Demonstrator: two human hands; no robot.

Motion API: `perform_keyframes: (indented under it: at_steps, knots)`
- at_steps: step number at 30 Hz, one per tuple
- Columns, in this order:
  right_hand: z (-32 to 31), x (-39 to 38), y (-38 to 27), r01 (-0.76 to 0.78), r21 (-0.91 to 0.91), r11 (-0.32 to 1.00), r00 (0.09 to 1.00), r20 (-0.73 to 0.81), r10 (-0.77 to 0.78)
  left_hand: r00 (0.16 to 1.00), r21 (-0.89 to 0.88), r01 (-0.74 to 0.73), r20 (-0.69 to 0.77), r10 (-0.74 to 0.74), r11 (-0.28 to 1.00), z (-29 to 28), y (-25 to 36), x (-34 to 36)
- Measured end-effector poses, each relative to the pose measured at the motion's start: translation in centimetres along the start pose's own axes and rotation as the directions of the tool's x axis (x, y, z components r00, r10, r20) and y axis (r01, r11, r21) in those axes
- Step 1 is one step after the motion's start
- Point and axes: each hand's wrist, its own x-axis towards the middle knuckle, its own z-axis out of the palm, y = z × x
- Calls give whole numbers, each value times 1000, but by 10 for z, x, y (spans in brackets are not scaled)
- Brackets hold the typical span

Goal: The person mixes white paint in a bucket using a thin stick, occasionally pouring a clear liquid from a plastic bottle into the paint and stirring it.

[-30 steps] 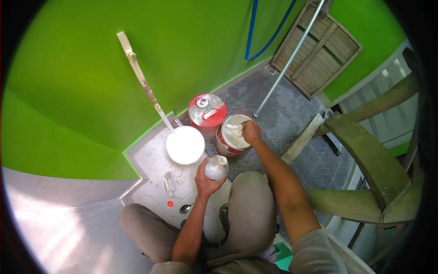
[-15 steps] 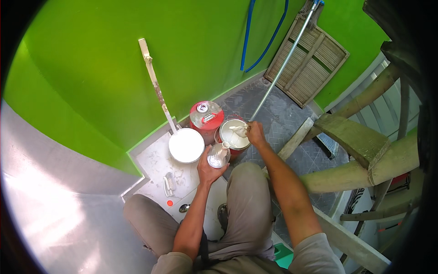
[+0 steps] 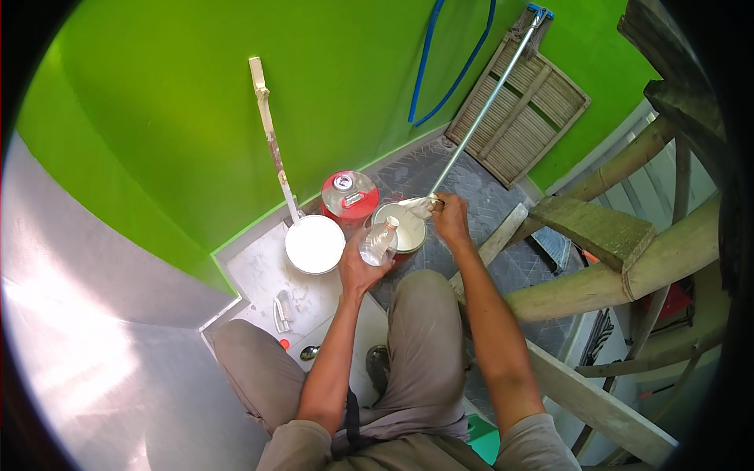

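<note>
My left hand (image 3: pixel 360 265) is wrapped round a clear plastic bottle (image 3: pixel 378 245), uncapped and tilted, its neck pointing up and to the right. Just beyond the bottle stands an open can of white paint (image 3: pixel 408 246). Over that can's far right rim, my right hand (image 3: pixel 451 217) grips a whitish, paint-coated thing (image 3: pixel 420 206) between closed fingers; its exact kind cannot be made out. An open bucket full of white paint (image 3: pixel 314 245) stands left of the bottle. A paint-stained wooden stick (image 3: pixel 273 149) leans against the wall behind this bucket.
A red can with a metal lid (image 3: pixel 350 196) stands behind the paint containers. A metal pole (image 3: pixel 491 102) leans against a louvred wooden panel (image 3: pixel 526 118). Bamboo and plank scaffolding (image 3: pixel 605 239) crowds the right. A small brush (image 3: pixel 283 311) and orange cap (image 3: pixel 284 344) lie on the floor.
My right hand has risen slightly, lifting the whitish thing from inside the can to its far rim. The bottle in my left hand has come up closer to the can's opening.
</note>
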Motion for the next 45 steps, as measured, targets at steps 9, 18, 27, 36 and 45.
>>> perform_keyframes:
  at_steps: [9,18,27,36,45]
  knots:
    - [-22,3,-32,76,-83,994,997,31,-74,1000,-14,27,-2,-27,1000,-3,5,7]
    - [-36,9,-30,96,-87,992,993,76,-90,994,37,88,67,-90,995,-2,28,18]
    - [-35,1,-40,72,-76,995,987,152,-60,997,79,72,33,-75,994,1,17,18]
    - [-34,7,-42,168,-191,967,971,199,-129,996,112,68,53,-75,991,1,12,19]
    - [-36,8,-56,319,-368,873,923,329,-199,992,120,63,99,-75,991,-6,22,19]
